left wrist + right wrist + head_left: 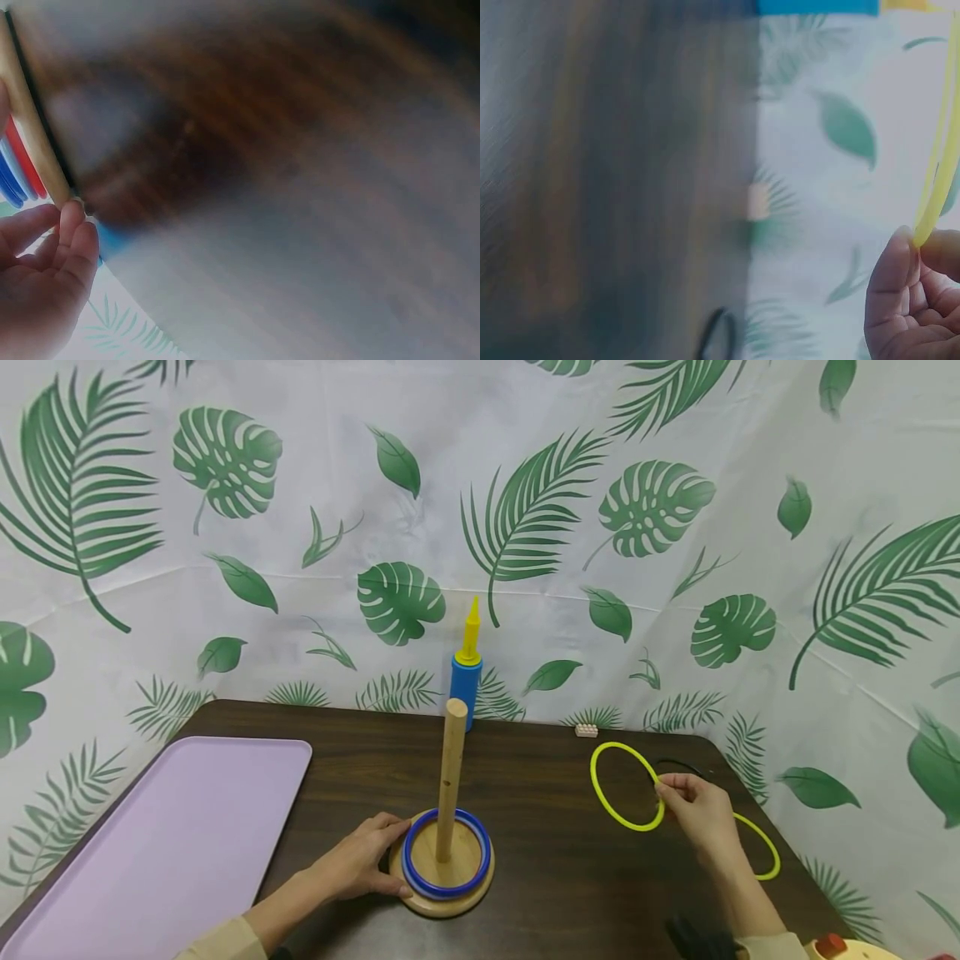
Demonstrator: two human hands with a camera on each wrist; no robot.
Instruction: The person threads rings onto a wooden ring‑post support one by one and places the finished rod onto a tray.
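A wooden peg stand (452, 777) with a round base stands upright on the table. Blue rings (483, 862) lie stacked around its peg; from the side, the left wrist view also shows a red ring (26, 159) and a light blue one beneath. My left hand (367, 858) grips the left edge of the base, thumb in front and fingers behind. Off to the right, my right hand (697, 814) pinches a yellow ring (617, 817) between thumb and fingertips, raised and tilted. Another yellow ring (774, 858) is partly hidden behind the right forearm.
On the left lies a lilac tray (187, 827). A blue and yellow hand pump (466, 681) stands behind the peg. Near the back edge sits a small pale block (587, 730). A black ring (678, 763) shows partly beyond my right hand. Leaf-print cloth (322, 485) hangs behind the table.
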